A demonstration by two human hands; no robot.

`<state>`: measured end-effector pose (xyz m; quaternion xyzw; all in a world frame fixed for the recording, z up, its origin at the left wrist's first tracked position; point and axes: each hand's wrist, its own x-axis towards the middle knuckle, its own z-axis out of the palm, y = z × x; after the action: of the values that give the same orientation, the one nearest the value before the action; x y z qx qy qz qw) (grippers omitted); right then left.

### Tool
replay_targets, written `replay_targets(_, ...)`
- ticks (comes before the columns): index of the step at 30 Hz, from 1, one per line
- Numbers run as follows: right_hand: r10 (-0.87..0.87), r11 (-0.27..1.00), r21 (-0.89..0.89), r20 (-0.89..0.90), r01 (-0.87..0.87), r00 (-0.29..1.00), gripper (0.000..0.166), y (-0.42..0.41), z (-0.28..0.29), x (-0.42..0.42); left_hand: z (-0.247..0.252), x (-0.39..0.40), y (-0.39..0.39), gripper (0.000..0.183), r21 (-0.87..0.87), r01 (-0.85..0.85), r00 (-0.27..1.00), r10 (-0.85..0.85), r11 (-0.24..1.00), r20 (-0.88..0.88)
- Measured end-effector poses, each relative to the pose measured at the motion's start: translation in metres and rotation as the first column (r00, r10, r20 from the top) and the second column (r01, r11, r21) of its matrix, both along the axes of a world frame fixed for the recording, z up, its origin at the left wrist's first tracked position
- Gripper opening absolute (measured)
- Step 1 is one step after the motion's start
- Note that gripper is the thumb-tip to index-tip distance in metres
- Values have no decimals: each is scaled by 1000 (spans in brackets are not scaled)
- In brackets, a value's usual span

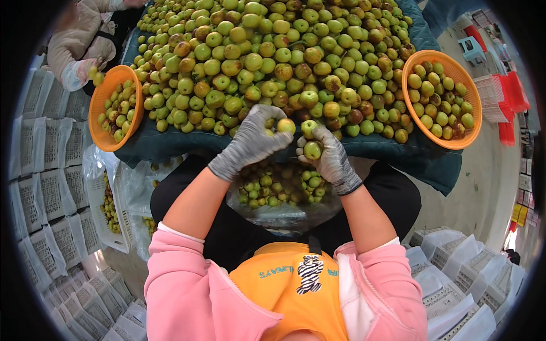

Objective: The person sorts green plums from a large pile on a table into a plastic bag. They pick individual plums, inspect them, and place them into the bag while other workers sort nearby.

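Observation:
A wide heap of green jujubes [256,64], many with reddish-brown patches, covers the dark green padded cloth [375,149] before me. My left hand [256,138], in a grey knit glove, is at the heap's near edge. A yellow-green jujube [286,125] sits between its thumb and fingers, with more fruit partly hidden in the palm. My right hand [326,155], gloved alike, holds a green jujube [313,150] in its fingers. Another jujube [309,128] is at its thumb tip. Below my hands, between my knees, more jujubes [273,187] lie in a plastic-lined container.
Orange plastic baskets of jujubes stand at the left [94,115] and right [475,115] cloth edges. A person's sleeved arm [76,72] reaches near the left basket. White crates [55,192] are stacked left; others [456,264] stand right. A lined white crate [123,230] holds jujubes.

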<state>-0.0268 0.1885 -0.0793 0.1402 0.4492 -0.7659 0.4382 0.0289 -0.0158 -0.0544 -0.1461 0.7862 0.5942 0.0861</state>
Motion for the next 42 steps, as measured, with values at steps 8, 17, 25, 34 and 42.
replay_targets(8, 17, 984, -174, -44, -25, 999, 41, -6, 15, 2, -2, 6, -4, 38, 961, -252, 966, -22, 109, 256)
replay_targets(17, 229, 964, 229, -451, -136, 863, 45, -5, 17, 1, 1, 9, -1, 45, 900, -111, 973, -137, 421, 185)
replay_targets(25, 47, 972, -225, -115, -72, 992, 53, 7, 25, -5, -1, 11, -1, 64, 966, -26, 983, -170, 258, 72)
replay_targets(34, 247, 964, 236, -628, -122, 738, 57, 3, 32, 2, -2, 9, -7, 72, 999, -25, 997, -71, 44, 28)
replay_targets(42, 594, 804, 476, -664, 356, -454, 43, -3, 42, -3, 25, 18, -1, 77, 997, 51, 989, -137, -66, -60)
